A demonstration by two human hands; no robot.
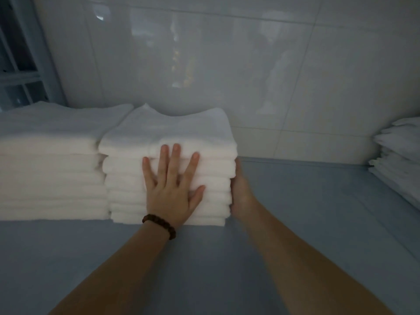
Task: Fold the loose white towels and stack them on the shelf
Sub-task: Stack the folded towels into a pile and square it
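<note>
The middle stack of folded white terry towels [168,133], the wider stack of folded white towels [50,155] to its left and the smaller stack of folded white cloths [400,155] at the right edge are all plain white, shaded greyish in the dim light. They stand on a flat shelf [306,212] of plain matt grey-blue, backed by a wall of glossy pale grey-white tiles [250,64] crossed by thin darker grout lines. A bracelet of dark brown round beads [160,225] circles the left wrist, and the window frame [20,76] at far left is pale blue-grey around dark panes.
</note>
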